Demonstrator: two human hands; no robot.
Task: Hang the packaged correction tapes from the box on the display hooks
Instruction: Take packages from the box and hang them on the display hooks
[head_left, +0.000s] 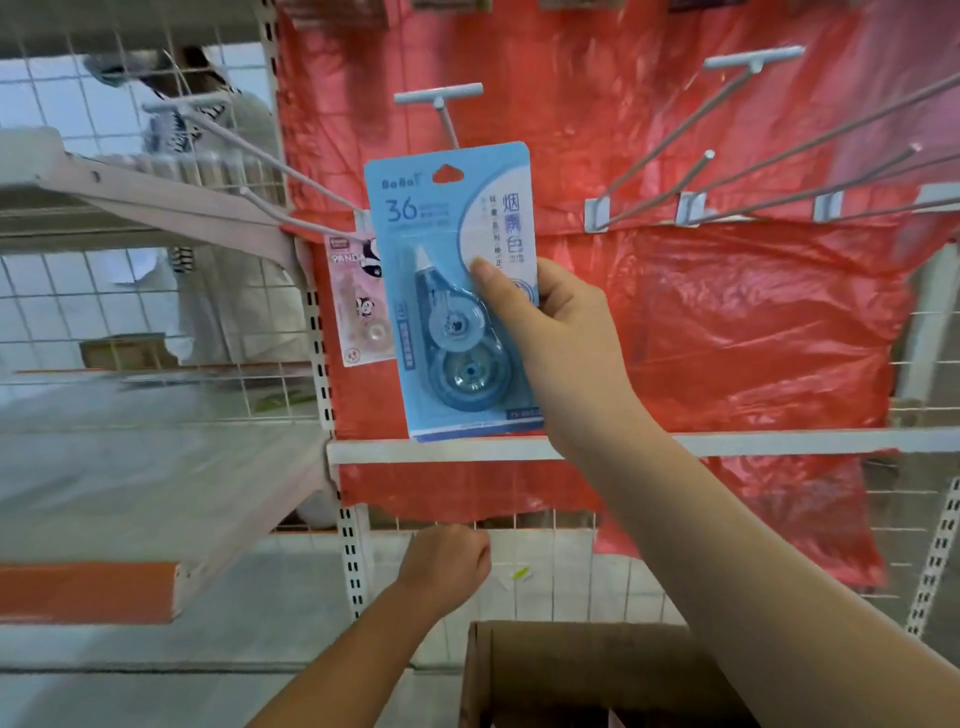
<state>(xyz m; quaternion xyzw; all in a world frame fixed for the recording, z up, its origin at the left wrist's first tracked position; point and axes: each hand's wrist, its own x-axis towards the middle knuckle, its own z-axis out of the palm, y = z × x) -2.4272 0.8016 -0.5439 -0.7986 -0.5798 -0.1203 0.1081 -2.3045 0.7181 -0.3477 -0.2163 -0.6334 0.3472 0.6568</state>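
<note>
The right hand (558, 332) pinches the blue correction tape pack (452, 291) by its right edge, just below a display hook (439, 98). Light, stiff card, probably; the edge grip suits. The left hand (447, 566) hangs curled, holding nothing.

Bright, even light; blurred, bowed edges

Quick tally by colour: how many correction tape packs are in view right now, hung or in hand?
Blue carded correction tape pack, held in the right hand, not on a hook: 1
Pink panda-print correction tape pack, hanging at the red backing's left edge: 1
Total: 2
The cardboard box shows no packs from this angle.
</note>
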